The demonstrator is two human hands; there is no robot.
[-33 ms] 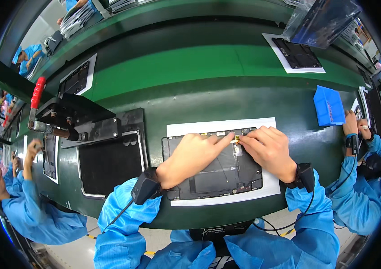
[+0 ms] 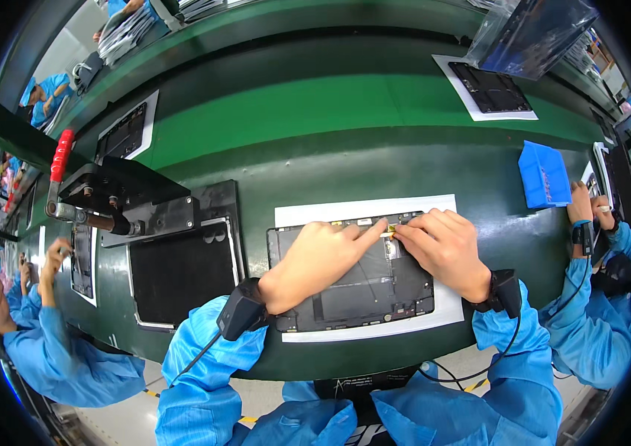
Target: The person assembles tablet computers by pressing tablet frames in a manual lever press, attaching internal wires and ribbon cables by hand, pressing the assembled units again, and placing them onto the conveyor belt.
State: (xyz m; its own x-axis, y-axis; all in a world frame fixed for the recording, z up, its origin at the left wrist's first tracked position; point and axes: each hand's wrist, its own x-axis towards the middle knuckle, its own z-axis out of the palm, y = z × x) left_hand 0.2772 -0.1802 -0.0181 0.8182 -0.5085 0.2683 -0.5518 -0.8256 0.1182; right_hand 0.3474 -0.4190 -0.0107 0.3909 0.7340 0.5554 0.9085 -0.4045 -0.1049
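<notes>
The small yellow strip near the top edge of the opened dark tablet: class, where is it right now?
In the head view, the small yellow strip lies at the opened dark tablet's upper edge, right of centre, between the left hand and right hand fingertips.

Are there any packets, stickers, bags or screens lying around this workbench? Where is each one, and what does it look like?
Clear plastic bag: far right of the belt, shiny, see-through, holding a dark flat panel.
Blue packet: right side, beside a co-worker's hands, flat and rectangular.
Small yellow strip: on the opened tablet, between the left hand and right hand fingertips.
Black panel: left of the tablet, in a jig, blank and dark.
</notes>
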